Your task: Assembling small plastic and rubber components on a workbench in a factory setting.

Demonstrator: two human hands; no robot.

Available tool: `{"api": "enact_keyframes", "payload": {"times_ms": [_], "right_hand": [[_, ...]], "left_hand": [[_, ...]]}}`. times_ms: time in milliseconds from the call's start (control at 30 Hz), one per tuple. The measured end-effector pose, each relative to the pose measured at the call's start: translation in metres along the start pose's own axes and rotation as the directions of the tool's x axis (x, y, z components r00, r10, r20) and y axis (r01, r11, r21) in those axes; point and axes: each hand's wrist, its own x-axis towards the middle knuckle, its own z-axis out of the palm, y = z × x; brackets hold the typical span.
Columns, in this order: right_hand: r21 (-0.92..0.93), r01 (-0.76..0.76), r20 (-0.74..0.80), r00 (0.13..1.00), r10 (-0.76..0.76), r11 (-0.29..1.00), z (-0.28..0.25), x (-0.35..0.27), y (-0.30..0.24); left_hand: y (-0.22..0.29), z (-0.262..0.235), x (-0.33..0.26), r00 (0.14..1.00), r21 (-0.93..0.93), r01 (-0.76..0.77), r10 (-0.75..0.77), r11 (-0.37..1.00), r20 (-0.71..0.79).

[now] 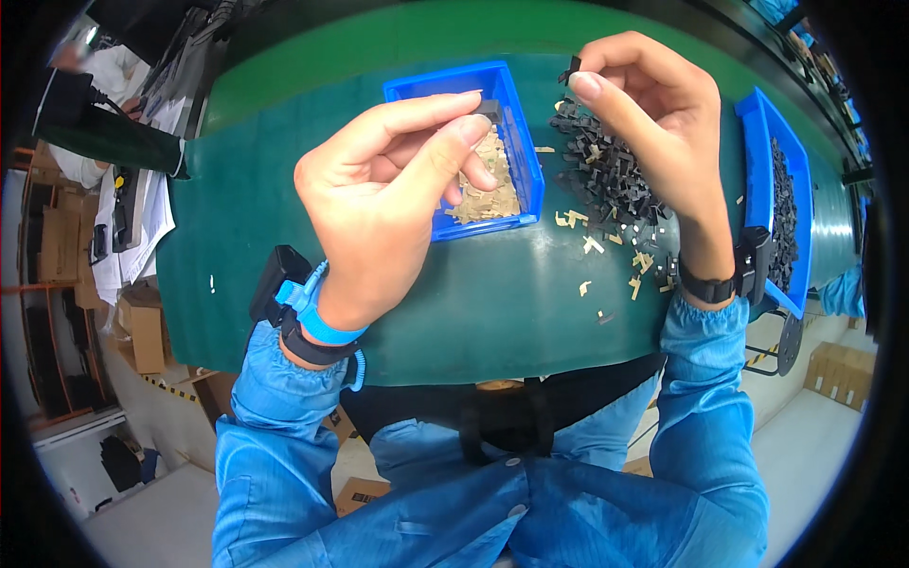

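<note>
My left hand [388, 194] is raised over the green table [492, 312], pinching a small black part [489, 110] between thumb and forefinger just above a blue bin [526, 180] of tan paper-like scraps [490, 194]. My right hand [649, 118] hovers over a heap of small black parts [611, 175] and pinches another small black piece [570, 68] at its fingertips. Both wrists wear bands, and both arms are in blue sleeves.
A second blue bin [757, 170] holding black parts stands at the right edge of the table. Tan scraps [606, 256] lie loose on the green mat near the heap. Papers and cardboard boxes [142, 331] sit to the left, below table level.
</note>
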Motion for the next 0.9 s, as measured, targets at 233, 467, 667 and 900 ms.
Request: {"api": "enact_keyframes", "payload": {"times_ms": [233, 467, 667, 900], "right_hand": [[0.374, 0.001, -0.040, 0.999, 0.015, 0.927, 0.040, -0.016, -0.011], [0.438, -0.025, -0.074, 0.995, 0.063, 0.899, 0.050, -0.020, -0.010], [0.357, 0.018, -0.099, 0.995, 0.018, 0.934, 0.052, -0.022, -0.007], [0.350, 0.032, -0.090, 0.996, 0.000, 0.936, 0.053, -0.023, -0.008]], "left_hand": [[0.001, 0.003, 0.000, 0.999, -0.030, -0.026, 0.024, 0.999, -0.039], [0.002, 0.005, -0.003, 0.998, 0.037, -0.049, 0.050, 0.998, -0.044], [0.002, 0.007, -0.003, 0.999, 0.059, -0.031, 0.033, 0.998, -0.031], [0.004, 0.006, -0.004, 0.997, 0.078, -0.063, 0.067, 0.995, -0.038]]}}
